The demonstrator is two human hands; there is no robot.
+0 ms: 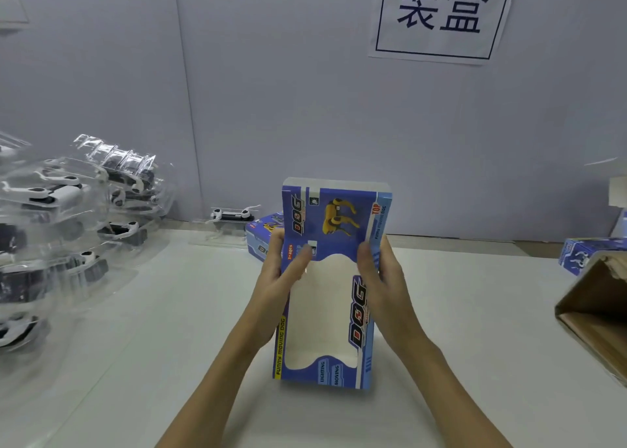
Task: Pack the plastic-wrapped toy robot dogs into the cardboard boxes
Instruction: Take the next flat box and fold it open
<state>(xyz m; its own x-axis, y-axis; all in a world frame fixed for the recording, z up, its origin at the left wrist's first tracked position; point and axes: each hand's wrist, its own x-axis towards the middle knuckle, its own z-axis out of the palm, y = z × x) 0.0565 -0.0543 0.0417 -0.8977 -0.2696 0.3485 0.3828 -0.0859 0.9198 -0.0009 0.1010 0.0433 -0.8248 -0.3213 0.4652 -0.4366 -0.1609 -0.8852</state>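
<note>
A blue cardboard toy box (pixel 334 230) with a white window cut-out and a yellow dog picture stands on end at the table's middle. My left hand (pixel 281 278) grips its left edge, thumb on the front face. My right hand (pixel 378 278) holds its right edge, fingers curled round the side. A pile of plastic-wrapped toy robot dogs (pixel 68 230) lies at the left. One more wrapped dog (pixel 230 218) sits by the wall, behind the box.
Another blue box (pixel 259 238) lies behind the held one. At the right stand a blue box (pixel 590 252) and an open brown carton (pixel 597 315). A white sign (pixel 441 13) hangs on the grey wall. The white table (pixel 169 328) spreads around.
</note>
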